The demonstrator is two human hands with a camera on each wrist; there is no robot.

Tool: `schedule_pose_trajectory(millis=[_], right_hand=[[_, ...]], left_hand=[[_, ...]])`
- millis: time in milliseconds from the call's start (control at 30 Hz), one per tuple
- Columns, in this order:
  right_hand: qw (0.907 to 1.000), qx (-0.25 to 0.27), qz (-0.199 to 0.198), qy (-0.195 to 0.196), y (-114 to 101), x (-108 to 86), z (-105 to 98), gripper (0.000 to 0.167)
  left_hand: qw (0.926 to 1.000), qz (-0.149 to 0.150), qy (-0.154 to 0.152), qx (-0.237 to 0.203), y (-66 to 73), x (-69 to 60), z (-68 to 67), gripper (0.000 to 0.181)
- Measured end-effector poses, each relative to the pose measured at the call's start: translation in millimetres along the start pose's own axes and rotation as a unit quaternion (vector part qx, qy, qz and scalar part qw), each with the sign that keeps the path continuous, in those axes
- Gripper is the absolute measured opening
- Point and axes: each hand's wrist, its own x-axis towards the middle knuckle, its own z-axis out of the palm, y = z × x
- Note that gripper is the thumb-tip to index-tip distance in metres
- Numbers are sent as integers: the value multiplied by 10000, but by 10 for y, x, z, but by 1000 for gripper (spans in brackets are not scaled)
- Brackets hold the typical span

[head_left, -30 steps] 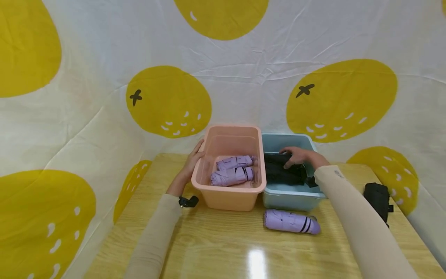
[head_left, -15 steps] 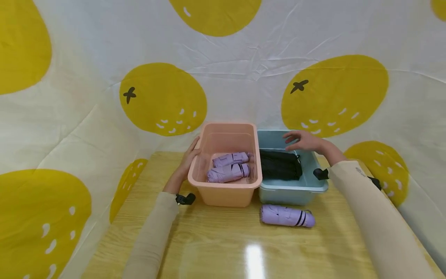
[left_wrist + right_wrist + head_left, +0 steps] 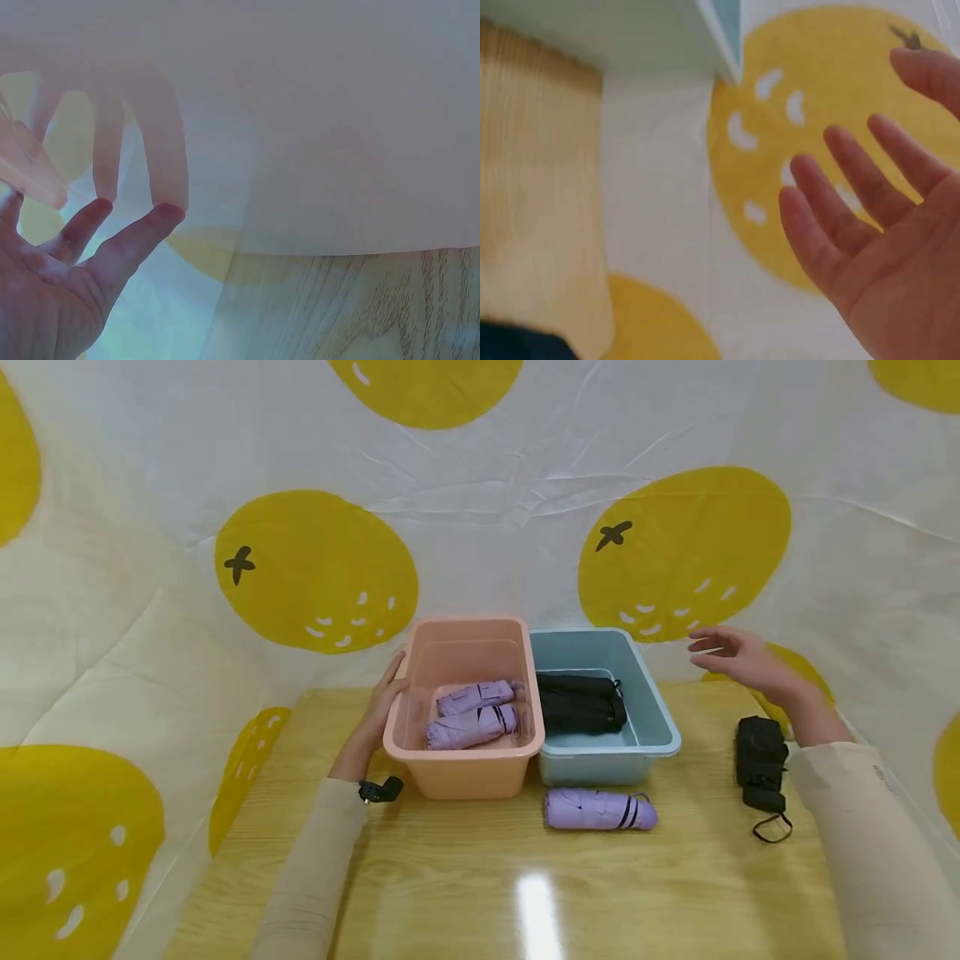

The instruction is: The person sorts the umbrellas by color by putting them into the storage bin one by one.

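Note:
My left hand [image 3: 381,703] rests against the left side of a pink plastic bin [image 3: 465,774]. In the left wrist view its straight fingers [image 3: 135,236] touch the bin's smooth wall. Two folded purple umbrellas [image 3: 471,727] lie inside that bin. Right beside it stands a light blue bin [image 3: 600,768] holding black folded umbrellas [image 3: 581,703]; how many is unclear. My right hand [image 3: 750,664] hovers in the air right of the blue bin, fingers spread and holding nothing. Below it on the table is another black folded umbrella [image 3: 761,762] with a wrist loop.
One more folded purple umbrella [image 3: 598,810] lies on the wooden table [image 3: 450,877] in front of the blue bin. A white cloth [image 3: 480,560] with yellow fruit prints hangs behind and along the sides.
My right hand has let go of a black umbrella in the blue bin, risen and moved right, out past the bin. The left hand stays on the pink bin. The head view has shifted right.

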Motion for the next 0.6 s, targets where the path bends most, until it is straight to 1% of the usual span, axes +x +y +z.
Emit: schedule_pose_trajectory(millis=[133,233,300,400,500,600], right_hand=[[9988,-244,320,274,324,-233,-151,62],[9960,-534,561,453,610,-407,-155,69],[9934,-682,794,472,805,-517,-129,74],[9867,-894,1269,473,1105,-635,-52,86],[9783,-1010,1758,416,1346,-690,33,99],[9701,-1278,1992,542,1501,-701,125,110]], left_hand=[[9999,58,105,46,-60,-5,-44,59],[10000,14,88,9,-54,-18,-55,59],[10000,-8,58,-48,-14,-34,-48,60],[9999,-22,31,-123,60,-61,-29,60],[9999,-52,43,-89,126,-95,-4,59],[10000,-65,37,-16,147,-110,9,58]])
